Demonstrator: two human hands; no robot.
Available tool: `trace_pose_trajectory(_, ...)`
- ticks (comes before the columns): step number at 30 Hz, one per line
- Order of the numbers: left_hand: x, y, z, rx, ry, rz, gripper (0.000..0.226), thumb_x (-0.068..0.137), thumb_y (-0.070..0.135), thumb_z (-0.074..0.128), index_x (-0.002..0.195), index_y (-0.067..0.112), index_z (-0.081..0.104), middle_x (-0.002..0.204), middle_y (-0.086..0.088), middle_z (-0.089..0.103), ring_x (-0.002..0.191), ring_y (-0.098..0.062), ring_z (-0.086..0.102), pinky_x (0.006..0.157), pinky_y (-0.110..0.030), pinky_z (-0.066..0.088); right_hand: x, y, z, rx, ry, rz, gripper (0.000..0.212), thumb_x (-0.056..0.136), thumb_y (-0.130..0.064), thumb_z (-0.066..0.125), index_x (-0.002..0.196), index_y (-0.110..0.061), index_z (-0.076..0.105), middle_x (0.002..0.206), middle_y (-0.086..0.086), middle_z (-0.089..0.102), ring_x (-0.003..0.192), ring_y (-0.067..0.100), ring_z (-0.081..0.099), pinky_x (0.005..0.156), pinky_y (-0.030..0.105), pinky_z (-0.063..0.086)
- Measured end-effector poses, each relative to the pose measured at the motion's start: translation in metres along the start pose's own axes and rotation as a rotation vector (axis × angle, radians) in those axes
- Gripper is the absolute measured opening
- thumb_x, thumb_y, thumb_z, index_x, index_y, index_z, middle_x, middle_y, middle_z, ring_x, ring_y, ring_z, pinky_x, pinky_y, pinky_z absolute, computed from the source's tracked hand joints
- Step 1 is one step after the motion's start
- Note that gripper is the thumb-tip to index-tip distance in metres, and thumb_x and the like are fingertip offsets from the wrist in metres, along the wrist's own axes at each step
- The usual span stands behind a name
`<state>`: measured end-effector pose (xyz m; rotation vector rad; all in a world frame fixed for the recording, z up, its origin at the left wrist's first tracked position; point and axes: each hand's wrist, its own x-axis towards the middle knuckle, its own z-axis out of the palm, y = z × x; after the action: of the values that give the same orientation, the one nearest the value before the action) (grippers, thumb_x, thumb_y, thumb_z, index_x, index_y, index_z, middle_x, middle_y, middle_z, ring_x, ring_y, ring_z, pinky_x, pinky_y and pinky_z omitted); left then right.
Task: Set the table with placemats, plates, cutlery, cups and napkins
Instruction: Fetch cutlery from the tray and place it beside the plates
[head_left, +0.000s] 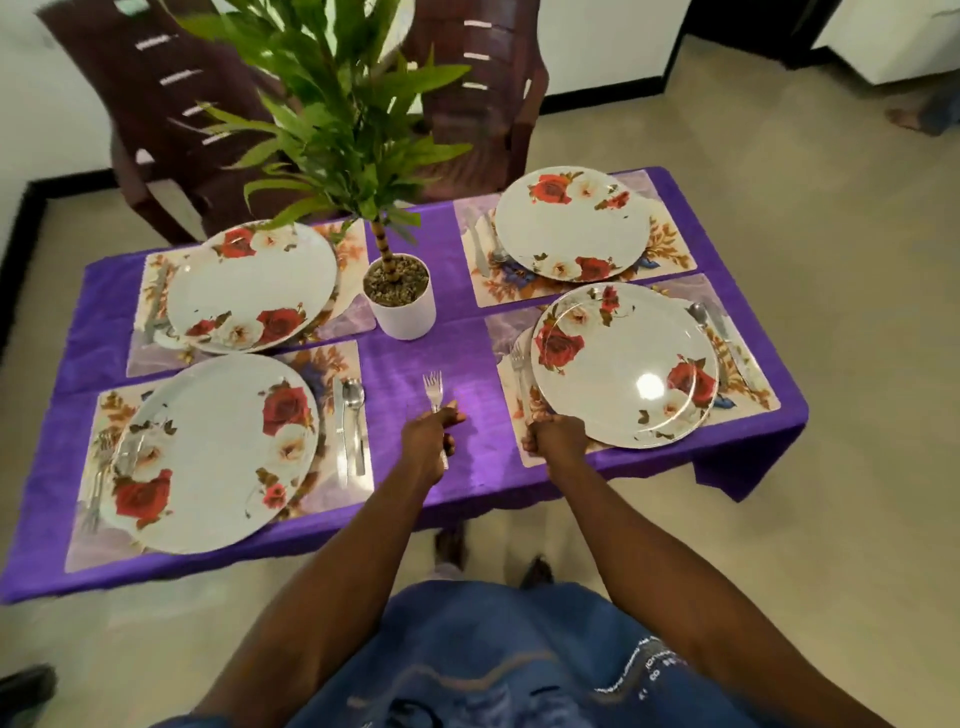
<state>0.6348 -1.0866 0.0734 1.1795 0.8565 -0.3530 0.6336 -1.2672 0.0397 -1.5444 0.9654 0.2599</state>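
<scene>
The counter (467, 364), under a purple cloth, carries four floral placemats, each with a rose-patterned plate already on it: far left plate (252, 283), far right plate (571, 223), near left plate (208, 452) and near right plate (623, 364). A potted plant (400, 301) stands between the two far settings. A knife and spoon (350, 426) lie on the mat just right of the near left plate, and cutlery shows beside the other plates, though blur hides some of it. The left hand (428, 434) has its fingers clenched round spare forks (434, 392), held over the cloth between the near mats. The right hand (553, 439) has curled fingers at the near right fork (519, 384), apparently setting it down. No cups or napkins are in view, so those likely remain.
</scene>
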Motion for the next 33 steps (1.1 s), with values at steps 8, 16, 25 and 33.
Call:
trace_pose_trajectory(8, -0.02, -0.019, -0.025, 0.007, 0.093, 0.002, 0.013, 0.088, 0.019, 0.072, 0.092, 0.007, 0.067, 0.073, -0.006, 0.064, 0.039, -0.009, 0.034, 0.037, -0.018, 0.03, -0.003, -0.004, -0.004, -0.132, 0.005, -0.099, 0.022, 0.091, -0.023, 0.065, 0.089, -0.001, 0.07, 0.072, 0.012, 0.071, 0.048, 0.02, 0.065, 0.049, 0.027, 0.057)
trace_pose_trajectory(16, -0.016, -0.026, -0.04, 0.018, 0.091, 0.002, 0.025, 0.088, 0.023, 0.071, 0.104, 0.003, 0.069, 0.075, -0.004, 0.068, 0.047, -0.01, 0.041, 0.04, -0.023, 0.036, -0.012, -0.002, 0.001, -0.427, 0.046, -0.23, 0.021, 0.084, -0.019, 0.071, 0.098, -0.004, 0.067, 0.09, 0.009, 0.073, 0.07, 0.027, 0.072, 0.064, 0.037, 0.061)
trace_pose_trajectory(25, -0.02, -0.028, -0.043, 0.028, 0.102, -0.007, 0.013, 0.091, 0.019, 0.069, 0.094, 0.006, 0.07, 0.076, -0.006, 0.068, 0.048, -0.011, 0.042, 0.045, -0.026, 0.038, -0.014, 0.0, 0.004, -0.527, 0.075, -0.288, 0.026, 0.088, -0.018, 0.071, 0.11, -0.005, 0.066, 0.101, 0.009, 0.072, 0.085, 0.03, 0.072, 0.076, 0.043, 0.061)
trace_pose_trajectory(33, -0.017, -0.021, -0.038, 0.028, 0.084, -0.006, 0.019, 0.089, 0.02, 0.071, 0.096, 0.002, 0.07, 0.072, -0.005, 0.067, 0.048, -0.012, 0.039, 0.042, -0.024, 0.035, -0.02, -0.007, 0.003, -0.602, 0.066, -0.311, 0.03, 0.09, -0.016, 0.069, 0.116, -0.004, 0.063, 0.112, 0.012, 0.069, 0.096, 0.032, 0.07, 0.084, 0.043, 0.059)
